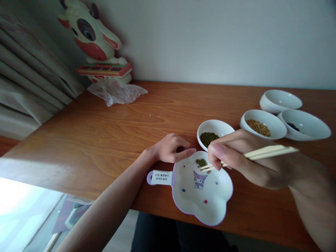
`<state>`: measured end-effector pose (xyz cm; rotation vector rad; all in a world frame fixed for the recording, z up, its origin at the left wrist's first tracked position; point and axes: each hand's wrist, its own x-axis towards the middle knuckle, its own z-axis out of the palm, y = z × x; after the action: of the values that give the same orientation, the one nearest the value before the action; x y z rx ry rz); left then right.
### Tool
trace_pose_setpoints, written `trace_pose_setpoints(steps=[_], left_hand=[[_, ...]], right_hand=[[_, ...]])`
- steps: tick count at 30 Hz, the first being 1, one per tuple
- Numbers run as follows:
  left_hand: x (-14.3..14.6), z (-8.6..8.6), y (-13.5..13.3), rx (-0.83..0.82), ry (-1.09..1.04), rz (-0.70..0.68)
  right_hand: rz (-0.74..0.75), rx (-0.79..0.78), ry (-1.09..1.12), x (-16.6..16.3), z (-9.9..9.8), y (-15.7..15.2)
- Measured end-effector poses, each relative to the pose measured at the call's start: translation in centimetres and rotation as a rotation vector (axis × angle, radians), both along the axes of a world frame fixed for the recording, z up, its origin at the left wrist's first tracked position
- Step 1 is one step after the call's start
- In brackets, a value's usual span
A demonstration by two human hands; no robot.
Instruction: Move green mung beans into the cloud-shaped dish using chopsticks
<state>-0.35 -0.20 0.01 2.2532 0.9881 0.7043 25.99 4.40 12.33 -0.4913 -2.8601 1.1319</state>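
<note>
A pair of pale wooden chopsticks (pixel 267 152) is gripped in my right hand (pixel 244 157). Their tips reach down among a small pile of green mung beans (pixel 201 162) near the far edge of a white flower-shaped plate (pixel 212 194) with a purple rim, a cartoon print and a labelled handle. My left hand (pixel 174 148) is closed at the plate's upper left rim, thumb along the edge and fingers curled. Just behind stands a white bowl (pixel 224 128) holding more green mung beans (pixel 208 138), partly covered by my right hand.
At the right stand a bowl (pixel 279 132) of tan beans (pixel 258 127), a bowl (pixel 315 126) with a few dark beans (pixel 293 126), and another white bowl (pixel 280 99). A crumpled plastic bag (pixel 118 91) and a cow toy keyboard (pixel 105 70) are at the back left of the wooden table (pixel 105 140).
</note>
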Motion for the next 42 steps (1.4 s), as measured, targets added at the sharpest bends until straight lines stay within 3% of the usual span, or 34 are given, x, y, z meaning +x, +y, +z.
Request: trace_pose_setpoints(steps=[6,13,16,21,24,30,42], left_hand=[[0.2,0.3,0.0,-0.001,0.027,0.012],[0.2,0.1,0.2,0.032,0.054,0.02],[0.2,0.0,0.1,0.026,0.047,0.029],[0.2,-0.1,0.1,0.035,0.034,0.046],[0.2,0.0,0.1,0.053,0.031,0.038],[0.2,0.3,0.1,0.033,0.03,0.021],[0.2,0.2,0.2,0.022,0.007,0.001]], right_hand=[[-0.029,-0.008,0.137,0.7,0.8,0.5],[-0.409,0.187,0.258,4.1,3.3,2.0],[-0.467,0.29,0.27,4.2,3.9,2.5],[-0.451,0.19,0.271,4.4,3.3,2.6],[-0.295,0.09,0.21,4.2,2.4,1.8],[-0.05,0.05,0.006,1.6,1.4,0.5],[-0.018,-0.086,-0.061,0.6,1.5,0.1]])
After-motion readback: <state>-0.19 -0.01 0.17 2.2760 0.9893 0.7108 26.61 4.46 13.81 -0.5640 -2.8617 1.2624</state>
